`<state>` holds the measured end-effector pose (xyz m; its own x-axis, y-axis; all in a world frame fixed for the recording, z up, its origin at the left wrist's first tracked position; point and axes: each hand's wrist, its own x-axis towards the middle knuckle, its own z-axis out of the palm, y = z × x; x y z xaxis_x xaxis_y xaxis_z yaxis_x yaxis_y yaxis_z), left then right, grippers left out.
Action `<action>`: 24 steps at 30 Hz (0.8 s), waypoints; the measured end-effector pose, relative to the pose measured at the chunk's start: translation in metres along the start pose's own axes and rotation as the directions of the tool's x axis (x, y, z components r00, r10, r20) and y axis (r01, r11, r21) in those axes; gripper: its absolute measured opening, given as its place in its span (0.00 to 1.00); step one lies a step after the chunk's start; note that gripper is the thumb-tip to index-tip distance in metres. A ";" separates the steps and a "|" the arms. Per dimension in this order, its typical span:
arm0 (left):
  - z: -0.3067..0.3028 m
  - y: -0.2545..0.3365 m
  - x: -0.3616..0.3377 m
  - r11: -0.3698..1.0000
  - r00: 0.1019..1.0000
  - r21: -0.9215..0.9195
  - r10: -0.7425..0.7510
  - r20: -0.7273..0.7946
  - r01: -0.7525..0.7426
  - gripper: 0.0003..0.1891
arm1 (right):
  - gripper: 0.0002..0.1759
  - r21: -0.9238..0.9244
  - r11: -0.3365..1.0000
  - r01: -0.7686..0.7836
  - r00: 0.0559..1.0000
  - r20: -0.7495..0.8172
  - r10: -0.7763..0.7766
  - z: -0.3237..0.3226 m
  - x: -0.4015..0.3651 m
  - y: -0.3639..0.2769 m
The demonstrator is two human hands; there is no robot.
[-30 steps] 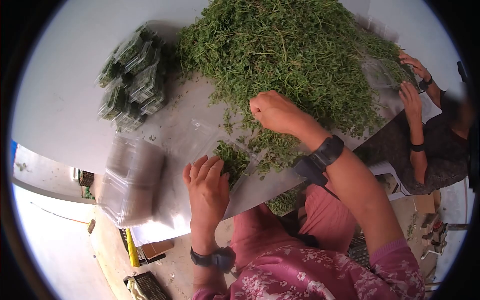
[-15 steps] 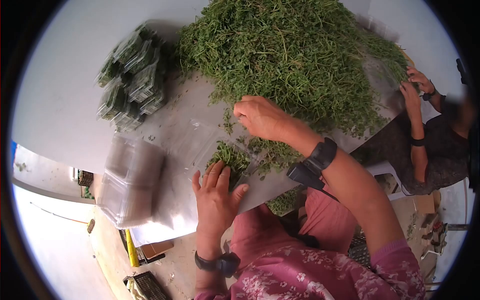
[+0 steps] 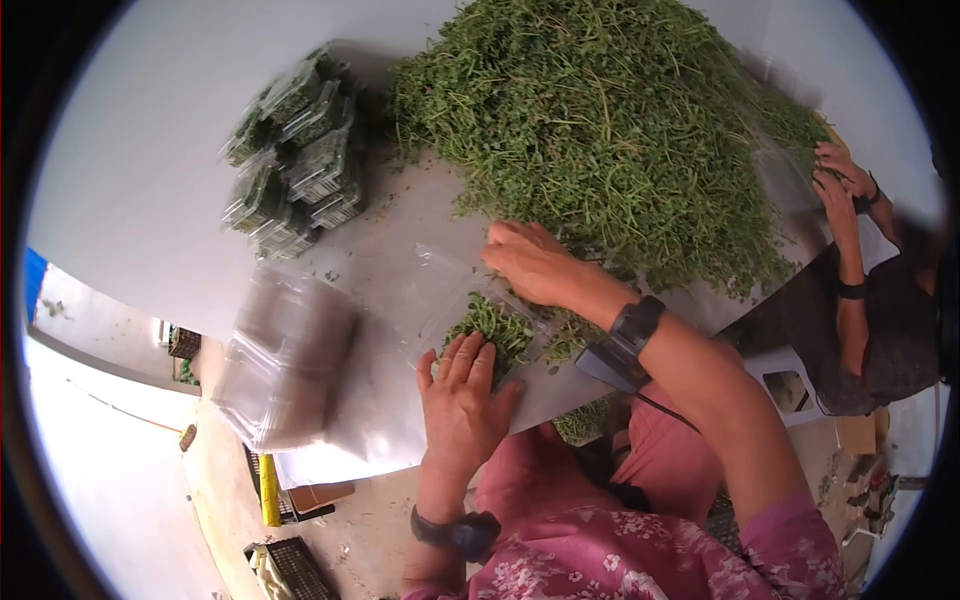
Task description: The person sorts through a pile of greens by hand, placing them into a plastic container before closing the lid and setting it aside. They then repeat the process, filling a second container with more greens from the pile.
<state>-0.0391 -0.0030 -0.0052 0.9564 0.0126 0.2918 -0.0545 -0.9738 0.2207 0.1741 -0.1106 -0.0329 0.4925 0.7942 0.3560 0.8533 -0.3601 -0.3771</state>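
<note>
My left hand (image 3: 462,405) lies with its fingers spread over leafy green sprigs (image 3: 497,325) in an open clear plastic clamshell box (image 3: 437,275). The box's lid is folded back, away from me. Just above the box, my right hand (image 3: 530,262) is closed, fingers curled downward, at the near edge of a big heap of the same greens (image 3: 610,130). What those fingers hold, if anything, is hidden beneath them. Loose sprigs (image 3: 568,338) are scattered on the table right of the box.
Nested clear boxes (image 3: 280,365) stand left on the table (image 3: 385,440). Filled, closed boxes (image 3: 300,150) are stacked behind them. At the far right, another person's hands (image 3: 843,180) work at the heap's edge. Crates (image 3: 290,570) sit on the floor.
The whole view has shifted, so things appear farther right. My right hand has come down from the heap's edge, nearer the box. My left hand stays on the greens.
</note>
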 end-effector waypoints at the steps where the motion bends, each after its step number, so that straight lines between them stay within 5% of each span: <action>1: 0.000 0.000 -0.001 1.000 1.000 0.005 -0.001 0.000 0.001 0.29 | 0.04 0.002 1.000 -0.014 1.000 -0.009 0.014 -0.003 -0.001 0.001; 4: 0.000 0.002 0.000 1.000 1.000 -0.008 -0.018 -0.017 0.017 0.28 | 0.03 0.108 0.990 -0.089 0.995 -0.023 0.092 -0.014 0.002 0.006; 5: -0.001 0.003 0.001 1.000 1.000 -0.010 -0.014 -0.020 0.014 0.28 | 0.02 0.171 0.985 -0.018 0.988 -0.149 0.044 -0.012 0.003 0.010; 11: -0.003 0.005 -0.002 1.000 1.000 0.002 -0.003 -0.025 0.003 0.30 | 0.02 0.273 0.962 -0.001 0.954 -0.289 0.083 -0.029 0.006 0.006; 17: -0.005 0.007 -0.013 1.000 0.984 0.023 0.003 -0.180 0.002 0.39 | 0.05 0.432 0.899 -0.067 0.979 -0.144 0.142 -0.066 -0.005 -0.022; 21: 0.003 0.001 -0.016 0.999 0.933 0.018 0.046 -0.357 -0.043 0.42 | 0.11 0.551 0.834 0.035 0.999 -0.047 -0.011 -0.063 -0.010 -0.040; 24: 0.004 0.001 -0.017 0.998 0.959 0.062 0.016 -0.283 0.002 0.40 | 0.12 0.509 0.860 -0.030 0.994 -0.078 0.081 -0.067 -0.007 -0.024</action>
<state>-0.0545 -0.0047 -0.0138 0.8353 0.0607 0.5464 -0.0348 -0.9861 0.1627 0.1621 -0.1401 0.0311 0.5715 0.7222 0.3897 0.6323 -0.0849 -0.7701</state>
